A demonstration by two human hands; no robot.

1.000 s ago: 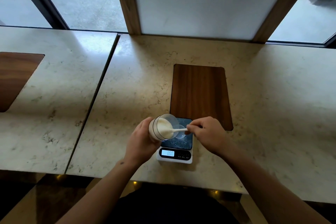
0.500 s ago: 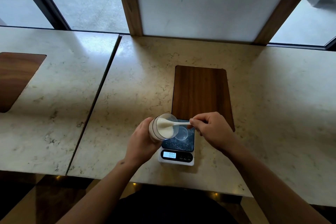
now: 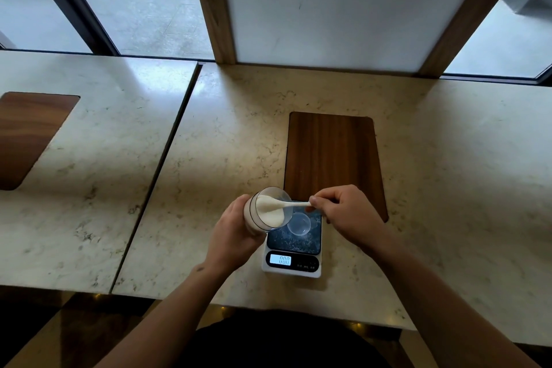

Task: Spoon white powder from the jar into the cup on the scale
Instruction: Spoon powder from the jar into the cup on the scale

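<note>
fingers (image 3: 317,199) of right hand (image 3: 348,218) pinch the handle end of the spoon (image 3: 294,204), thumb and forefinger pressed together on it, other fingers curled under. spoon is white, held roughly level, bowl end inside the mouth of the jar (image 3: 268,209) and resting in the powder (image 3: 270,212).

left hand (image 3: 231,234) wraps the jar from below and behind; its fingers are mostly hidden by the jar, only the thumb side shows along the jar's left wall. jar is clear, tilted well over, mouth facing right toward the scale (image 3: 292,251). powder is banked against the lower wall and reaches close to the rim. jar is held off the bench (image 3: 209,158), its mouth over the scale's left edge.

cup (image 3: 298,223) is small, clear, upright on the scale's dark platform, just right of and below the jar mouth. no powder visible in it (hard to judge, walls are transparent). spoon handle passes above the cup's far side, not touching it.

scale display (image 3: 280,259) is lit, reads 0.00. scale sits at the near end of the dark wood inlay (image 3: 331,158) set in the pale marble bench. second wood inlay (image 3: 27,134) on the adjoining slab at left. window (image 3: 134,9) and a white panel (image 3: 343,3) stand behind the bench.
</note>
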